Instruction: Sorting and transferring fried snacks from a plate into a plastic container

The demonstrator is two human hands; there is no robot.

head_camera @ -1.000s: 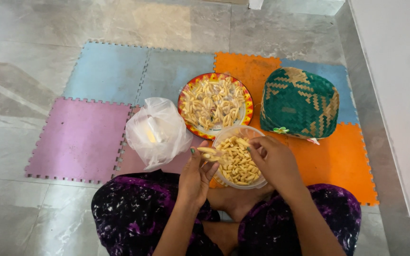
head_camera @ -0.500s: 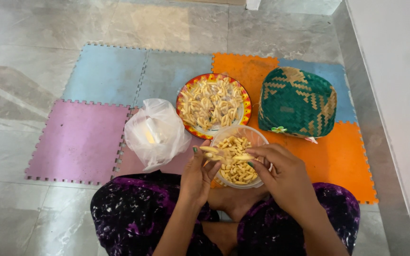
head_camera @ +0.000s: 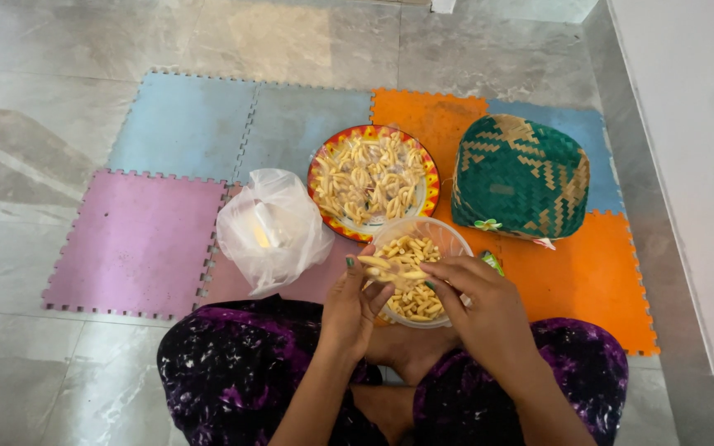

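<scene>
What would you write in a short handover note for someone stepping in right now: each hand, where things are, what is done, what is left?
Left hand and right hand: both pinch one pale strip over the clear bowl.
Bowl: on the mat before the knees, part full of strips.
Plate: behind the bowl, heaped with strips.
Bag: left of the bowl. Green basket: right of the plate.
Done or left: cannot tell from this view.

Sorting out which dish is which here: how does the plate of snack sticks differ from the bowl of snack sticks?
The plate is flat, with a red, yellow and orange patterned rim; the bowl is deep, clear plastic. The plate lies farther off on the foam mats, untouched; the bowl sits close to the person, with the left hand and right hand over it, holding a stick between them. The plate looks wider than the bowl. Both hold pale yellow snack sticks.
</scene>
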